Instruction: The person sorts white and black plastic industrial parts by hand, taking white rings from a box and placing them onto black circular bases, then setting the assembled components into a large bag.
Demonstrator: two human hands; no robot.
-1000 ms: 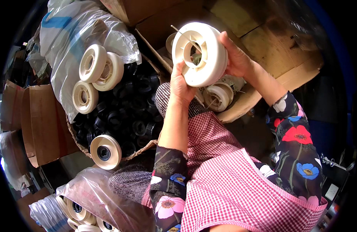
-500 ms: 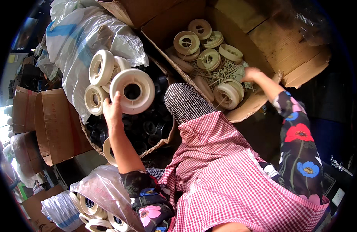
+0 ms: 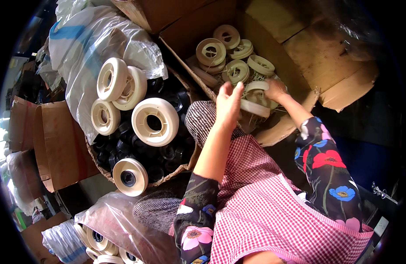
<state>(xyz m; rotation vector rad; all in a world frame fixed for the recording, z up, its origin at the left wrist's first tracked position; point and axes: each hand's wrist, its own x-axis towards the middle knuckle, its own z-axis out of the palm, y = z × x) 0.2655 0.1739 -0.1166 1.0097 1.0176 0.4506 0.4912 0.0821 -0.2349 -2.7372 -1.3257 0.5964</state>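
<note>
My right hand point(image 3: 277, 91) reaches into the cardboard box at the upper right, its fingers closed on a cream plastic ring point(image 3: 257, 85). Below that ring, another cream ring point(image 3: 255, 108) is tilted on edge. My left hand point(image 3: 229, 104) is raised over the box's near edge, thumb and fingers apart, with nothing in it. Deeper in the box lie several cream rings point(image 3: 210, 52) among thin pale plastic sticks. On the left, a cream wheel point(image 3: 155, 122) with a round centre hole rests on black plastic parts point(image 3: 128, 147) in a second box.
More cream wheels point(image 3: 105, 116) lie on the black parts, beside a clear plastic bag point(image 3: 82, 57). One cream wheel with a black centre point(image 3: 130, 177) sits at the near rim. A bag of wheels point(image 3: 110, 215) stands lower left. Cardboard boxes point(image 3: 64, 141) stand far left.
My left hand has let go of the cream wheel, leaving it on the black parts, and has moved right to the other box. My right hand has shifted left and taken hold of a ring.
</note>
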